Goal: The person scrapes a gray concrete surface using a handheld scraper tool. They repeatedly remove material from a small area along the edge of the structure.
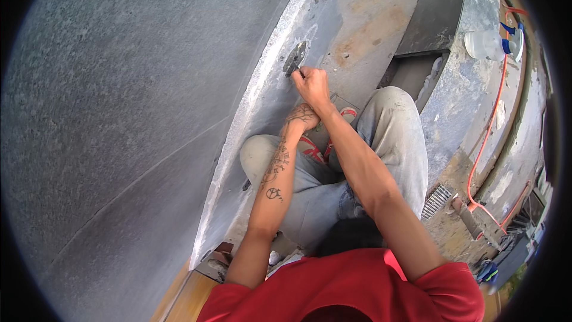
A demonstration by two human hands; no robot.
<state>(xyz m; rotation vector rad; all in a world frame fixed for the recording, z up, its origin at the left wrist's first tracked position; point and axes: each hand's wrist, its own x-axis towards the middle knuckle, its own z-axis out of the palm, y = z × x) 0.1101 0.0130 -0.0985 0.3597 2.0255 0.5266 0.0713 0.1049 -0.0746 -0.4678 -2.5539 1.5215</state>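
Observation:
My right hand is closed on a small dark tool, mostly hidden in the fingers. The tool's end meets a rough dark grey patch on the side of a grey slab wall. Below it, my left hand is partly covered by the right wrist. Its fingers are hidden, so what it holds, if anything, does not show. Both hands are in front of my bent knees, close to the wall.
A wide dark grey slab surface with a pale edge fills the left. Ahead lies a stained grey floor panel beside a rectangular recess. On the right are a spray bottle, an orange hose and a perforated metal piece.

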